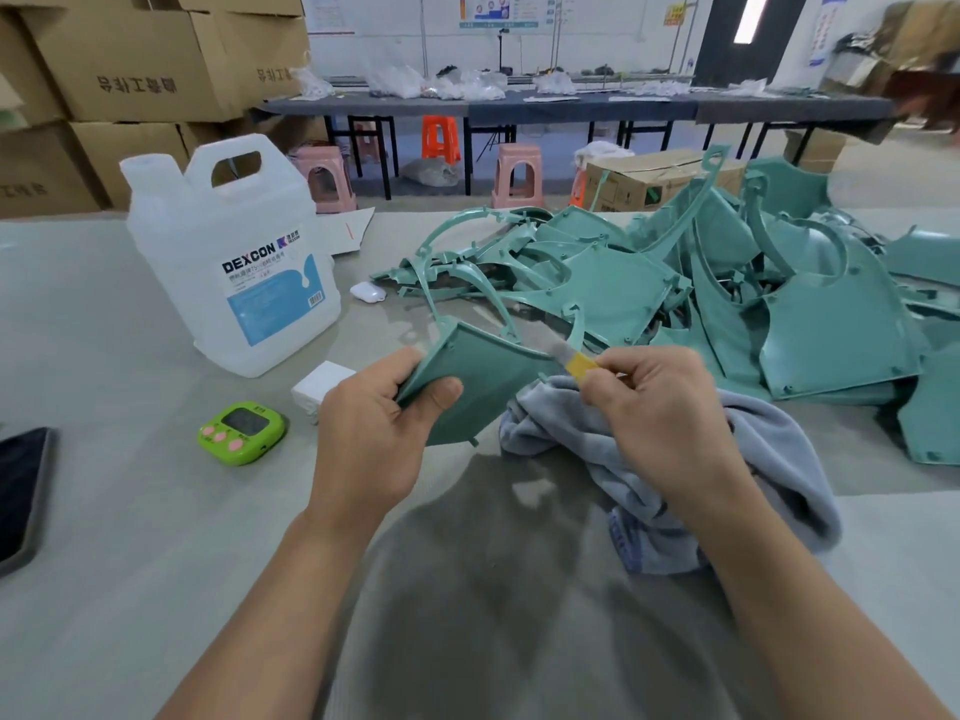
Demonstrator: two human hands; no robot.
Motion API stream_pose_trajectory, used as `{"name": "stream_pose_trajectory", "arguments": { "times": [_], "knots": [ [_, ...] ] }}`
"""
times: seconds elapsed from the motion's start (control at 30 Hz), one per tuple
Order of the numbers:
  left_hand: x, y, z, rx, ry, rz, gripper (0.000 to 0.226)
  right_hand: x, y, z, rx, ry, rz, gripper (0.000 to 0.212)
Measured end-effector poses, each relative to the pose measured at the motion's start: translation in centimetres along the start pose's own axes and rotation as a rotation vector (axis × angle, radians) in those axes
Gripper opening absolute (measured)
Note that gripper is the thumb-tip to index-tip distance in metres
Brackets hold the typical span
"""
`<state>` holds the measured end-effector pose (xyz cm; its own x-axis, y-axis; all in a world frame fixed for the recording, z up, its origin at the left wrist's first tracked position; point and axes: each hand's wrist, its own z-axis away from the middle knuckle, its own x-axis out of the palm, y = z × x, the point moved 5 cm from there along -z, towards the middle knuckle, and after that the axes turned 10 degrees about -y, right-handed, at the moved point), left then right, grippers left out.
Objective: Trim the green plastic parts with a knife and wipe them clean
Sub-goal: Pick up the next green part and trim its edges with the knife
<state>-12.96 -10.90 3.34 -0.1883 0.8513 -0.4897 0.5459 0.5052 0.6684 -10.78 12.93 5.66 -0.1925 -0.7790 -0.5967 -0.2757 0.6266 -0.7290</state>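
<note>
Grey tabletop [104, 511] underneath, the left hand [374, 433] grips a green part [483, 376] while the right hand [660, 407] pinches a knife [574, 358] against its edge. A slip could nick the left thumb just beside the blade's path

A: any room to get a hand through on the left?
B: yeah, open table [124, 511] between timer [242, 433] and phone [21, 491]. Right's walled off by the green parts pile [779, 314], jug's [234, 262] back-left.

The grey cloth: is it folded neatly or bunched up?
Bunched up: the grey cloth lies crumpled in loose, uneven folds, partly beneath the right hand.
</note>
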Motion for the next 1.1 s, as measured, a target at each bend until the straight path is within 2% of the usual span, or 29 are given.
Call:
{"name": "stream_pose_trajectory", "arguments": {
  "times": [0.07, 0.23, 0.37, 0.5, 0.57, 0.67, 0.8, 0.93, 1.1],
  "knots": [
    [0.1, -0.1, 0.1, -0.006, -0.01, 0.021, 0.022, -0.8, 1.1, -0.3, 0.091, 0.036, 0.088, 0.036],
    [0.0, -0.1, -0.1, -0.002, -0.005, 0.019, 0.019, 0.6, -0.7, 0.1, -0.042, -0.017, -0.118, 0.041],
    [-0.1, 0.2, 0.1, -0.005, -0.013, 0.102, 0.014, -1.0, 1.8, -0.5, 0.121, 0.039, 0.086, 0.038],
    [0.1, 0.2, -0.2, -0.031, -0.017, 0.154, 0.007, -0.2, -0.1, 0.2, -0.039, 0.001, -0.123, 0.035],
    [0.1, -0.4, -0.1, -0.071, -0.027, 0.141, 0.002, 0.2, 0.3, 0.1, 0.001, -0.03, -0.044, 0.033],
    [0.2, -0.8, 0.2, -0.09, -0.044, 0.141, 0.021, -1.1, 1.9, -0.3, 0.135, 0.018, 0.102, 0.034],
    [0.1, -1.0, -0.1, -0.107, -0.031, 0.131, 0.032, 0.5, -0.8, 0.7, -0.043, -0.037, -0.1, 0.037],
    [-0.1, -1.7, 0.0, -0.142, -0.042, 0.145, 0.024, -0.4, 1.2, 0.3, 0.122, -0.01, 0.07, 0.043],
    [-0.1, -1.7, -0.4, -0.161, -0.048, 0.148, 0.024, 0.8, -1.0, 0.9, -0.072, -0.045, -0.125, 0.036]
  ]
}}
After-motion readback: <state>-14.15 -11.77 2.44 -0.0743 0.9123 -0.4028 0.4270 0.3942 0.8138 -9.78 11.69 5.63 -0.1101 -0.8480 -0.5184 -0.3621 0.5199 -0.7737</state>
